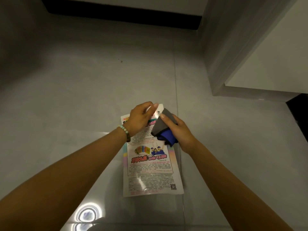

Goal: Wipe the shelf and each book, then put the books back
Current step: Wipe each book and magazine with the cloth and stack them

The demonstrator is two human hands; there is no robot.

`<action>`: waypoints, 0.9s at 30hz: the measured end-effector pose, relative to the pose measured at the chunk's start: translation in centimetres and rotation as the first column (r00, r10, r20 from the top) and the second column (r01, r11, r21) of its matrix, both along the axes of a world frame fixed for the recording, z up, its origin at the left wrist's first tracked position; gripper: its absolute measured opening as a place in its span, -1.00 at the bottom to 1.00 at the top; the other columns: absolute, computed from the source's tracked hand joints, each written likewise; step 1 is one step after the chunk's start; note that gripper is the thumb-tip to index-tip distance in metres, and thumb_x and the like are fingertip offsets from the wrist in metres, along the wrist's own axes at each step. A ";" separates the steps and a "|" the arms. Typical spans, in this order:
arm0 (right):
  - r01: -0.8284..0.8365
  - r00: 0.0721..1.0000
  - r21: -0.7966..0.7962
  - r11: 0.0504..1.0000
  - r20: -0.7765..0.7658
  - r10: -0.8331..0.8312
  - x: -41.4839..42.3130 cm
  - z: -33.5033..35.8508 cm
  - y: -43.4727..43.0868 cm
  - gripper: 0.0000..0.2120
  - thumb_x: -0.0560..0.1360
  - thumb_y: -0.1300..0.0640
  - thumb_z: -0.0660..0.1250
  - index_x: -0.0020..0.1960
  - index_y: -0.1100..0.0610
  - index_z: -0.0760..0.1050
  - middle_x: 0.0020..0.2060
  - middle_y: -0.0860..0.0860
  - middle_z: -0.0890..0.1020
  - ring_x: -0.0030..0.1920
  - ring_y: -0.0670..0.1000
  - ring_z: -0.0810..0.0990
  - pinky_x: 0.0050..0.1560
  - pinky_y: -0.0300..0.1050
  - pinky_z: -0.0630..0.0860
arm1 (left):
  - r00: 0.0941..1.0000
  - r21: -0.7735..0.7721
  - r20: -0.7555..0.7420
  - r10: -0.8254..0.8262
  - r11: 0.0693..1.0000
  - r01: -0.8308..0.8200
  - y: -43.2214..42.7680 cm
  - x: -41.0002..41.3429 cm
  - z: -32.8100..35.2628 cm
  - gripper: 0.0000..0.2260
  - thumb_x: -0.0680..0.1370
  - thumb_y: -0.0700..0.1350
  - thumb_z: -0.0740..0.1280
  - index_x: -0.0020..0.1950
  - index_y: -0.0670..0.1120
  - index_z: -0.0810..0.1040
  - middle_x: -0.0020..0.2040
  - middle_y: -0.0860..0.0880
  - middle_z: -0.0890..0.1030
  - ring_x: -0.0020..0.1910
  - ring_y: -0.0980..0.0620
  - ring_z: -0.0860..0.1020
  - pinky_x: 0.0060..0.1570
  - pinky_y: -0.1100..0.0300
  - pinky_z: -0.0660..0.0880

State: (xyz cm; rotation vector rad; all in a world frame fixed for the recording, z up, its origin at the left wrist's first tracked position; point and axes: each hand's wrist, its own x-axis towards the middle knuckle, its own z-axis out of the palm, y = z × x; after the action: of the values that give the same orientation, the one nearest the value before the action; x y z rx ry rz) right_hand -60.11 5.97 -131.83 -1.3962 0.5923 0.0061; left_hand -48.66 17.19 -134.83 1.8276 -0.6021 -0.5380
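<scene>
Head view: a thin printed book lies flat on the tiled floor. The left hand pinches its far edge, and the right hand grips a grey-and-blue cloth at the cover's far right corner. Wiping this book seems underway; putting it back is not yet done.

Single view, head-mounted, wide-angle. It is aimed forward and steeply down at the tiled floor. Both forearms are seen entering from the bottom corners. The left hand and right hand, with the cloth, are framed close, just right of centre, over the book. The top edge is closed by a dark plinth, the upper right by a grey panel.
</scene>
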 end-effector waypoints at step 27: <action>-0.064 0.997 -0.156 0.986 -0.043 0.057 -4.5 4.3 1.3 -0.73 0.46 0.11 0.43 0.05 0.29 0.58 -0.10 0.19 0.68 -0.15 0.04 0.65 -0.09 -0.06 0.60 | 0.869 0.252 -0.455 0.196 0.964 -0.086 -2.0 0.3 10.6 -0.78 0.63 -0.26 0.02 0.19 -0.28 0.36 -0.17 -0.19 0.48 -0.28 -0.11 0.49 -0.11 -0.09 0.50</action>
State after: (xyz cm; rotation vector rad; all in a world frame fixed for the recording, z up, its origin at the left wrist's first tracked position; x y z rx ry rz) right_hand -64.57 7.23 -127.51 -1.5704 0.5925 0.0357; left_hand -48.34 15.15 -124.26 1.8345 -0.0685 -0.9502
